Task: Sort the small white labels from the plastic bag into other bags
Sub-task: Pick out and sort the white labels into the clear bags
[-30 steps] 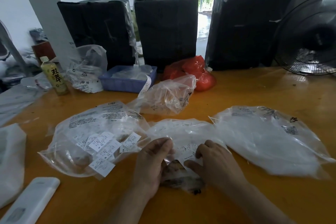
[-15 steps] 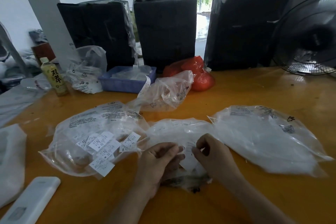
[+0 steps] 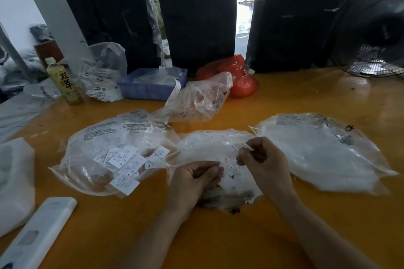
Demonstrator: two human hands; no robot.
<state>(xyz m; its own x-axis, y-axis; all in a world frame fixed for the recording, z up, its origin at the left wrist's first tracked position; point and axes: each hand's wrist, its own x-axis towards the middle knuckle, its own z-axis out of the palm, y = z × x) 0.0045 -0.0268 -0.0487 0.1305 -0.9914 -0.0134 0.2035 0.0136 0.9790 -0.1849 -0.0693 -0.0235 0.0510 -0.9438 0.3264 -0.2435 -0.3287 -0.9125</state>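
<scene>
Nearest us, at 7 o'clock, a white remote control [image 3: 37,233] lies slanted by the near edge of the orange table [image 3: 229,244], with bare tabletop running between our forearms. Our left hand [image 3: 192,179] rests with fingers curled on the near end of the middle plastic bag [image 3: 216,148]; we cannot tell whether it grips the film or a label. Our right hand [image 3: 262,159], just past it at 1 o'clock, pinches a small white label [image 3: 244,146] between thumb and fingertips, lifted above that bag. At 10 o'clock the left bag [image 3: 109,137] holds a loose heap of labels [image 3: 129,161], its edge touching the middle bag. At 3 o'clock the right bag [image 3: 323,148] lies flat, with open table beyond its far and right edges. Farther, at 12 o'clock, sit a crumpled clear bag [image 3: 201,98], a blue tray [image 3: 150,87], a red bag [image 3: 238,76] and a green bottle [image 3: 63,81], then three black wrapped bundles [image 3: 196,24] along the far edge.
</scene>
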